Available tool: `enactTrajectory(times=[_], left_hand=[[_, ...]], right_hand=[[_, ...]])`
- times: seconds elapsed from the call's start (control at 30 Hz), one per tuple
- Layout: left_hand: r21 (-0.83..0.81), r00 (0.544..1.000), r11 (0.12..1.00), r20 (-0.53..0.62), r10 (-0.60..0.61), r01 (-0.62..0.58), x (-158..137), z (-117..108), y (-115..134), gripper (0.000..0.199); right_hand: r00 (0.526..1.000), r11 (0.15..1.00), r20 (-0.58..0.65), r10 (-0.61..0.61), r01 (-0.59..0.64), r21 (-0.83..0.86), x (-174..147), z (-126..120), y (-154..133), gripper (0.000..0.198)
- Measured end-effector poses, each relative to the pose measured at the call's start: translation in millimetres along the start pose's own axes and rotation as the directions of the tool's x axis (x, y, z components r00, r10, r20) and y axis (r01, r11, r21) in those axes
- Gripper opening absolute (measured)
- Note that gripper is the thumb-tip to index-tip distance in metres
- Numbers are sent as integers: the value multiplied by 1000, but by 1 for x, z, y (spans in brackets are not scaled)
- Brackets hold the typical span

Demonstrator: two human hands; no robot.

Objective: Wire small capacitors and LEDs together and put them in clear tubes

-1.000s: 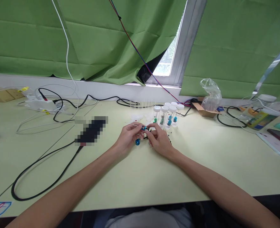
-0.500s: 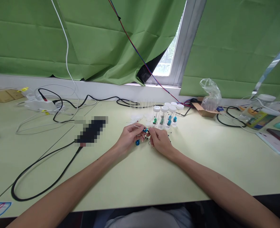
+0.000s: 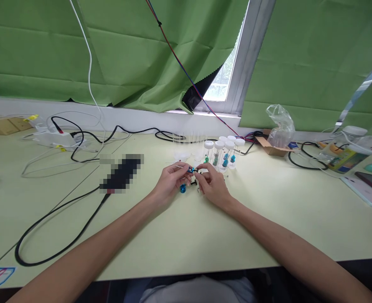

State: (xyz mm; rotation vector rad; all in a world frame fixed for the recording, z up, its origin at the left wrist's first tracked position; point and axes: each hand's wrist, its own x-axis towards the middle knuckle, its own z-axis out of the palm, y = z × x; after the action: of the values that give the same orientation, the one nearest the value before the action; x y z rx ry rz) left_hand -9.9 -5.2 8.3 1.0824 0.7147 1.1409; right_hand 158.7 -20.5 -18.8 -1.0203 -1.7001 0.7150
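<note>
My left hand (image 3: 171, 180) is closed, pinching a small blue part (image 3: 191, 170) with a thin metal rod sticking out to the left. My right hand (image 3: 215, 184) meets it from the other side, thumb and index finger pinched around a small black piece (image 3: 196, 170) at the blue part's end. Whether the two pieces are joined I cannot tell. Below the fingers lie another blue piece (image 3: 182, 188) and a small black T-shaped bit (image 3: 194, 182) on the table. Some tiny parts are partly hidden by my right hand.
Several clear vials with white caps (image 3: 229, 144) stand just behind my hands, with green and blue pieces inside. Beside them are uncapped clear tubes (image 3: 182, 147). A cardboard box (image 3: 272, 148) holds a plastic bag. Black cable (image 3: 23, 261) loops across the left.
My right index finger has risen and arched, and its grip has shifted, so the black piece shows more clearly. My left hand stays almost in place with the blue part.
</note>
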Motion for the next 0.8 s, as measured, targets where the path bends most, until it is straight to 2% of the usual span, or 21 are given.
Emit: enactTrajectory(times=[0.23,0.5,0.57,0.7,0.8], left_hand=[[29,999,1000,42,7,-8,1,-2,-1,26],[24,998,1000,58,-11,9,1,-2,-4,27],[27,998,1000,59,-11,10,1,-2,-4,27],[38,999,999,44,-6,4,1,-2,-2,27],[35,1000,999,17,0,0,2,-3,-2,27]], right_hand=[[1000,999,-9,17,-17,-49,2,0,0,28],[999,988,-42,18,-24,-154,3,0,-1,45],[999,988,-44,18,-24,-150,3,-1,-1,44],[1000,995,-10,25,-26,-96,2,-1,-1,29],[1000,998,26,8,-7,-66,1,0,2,28]])
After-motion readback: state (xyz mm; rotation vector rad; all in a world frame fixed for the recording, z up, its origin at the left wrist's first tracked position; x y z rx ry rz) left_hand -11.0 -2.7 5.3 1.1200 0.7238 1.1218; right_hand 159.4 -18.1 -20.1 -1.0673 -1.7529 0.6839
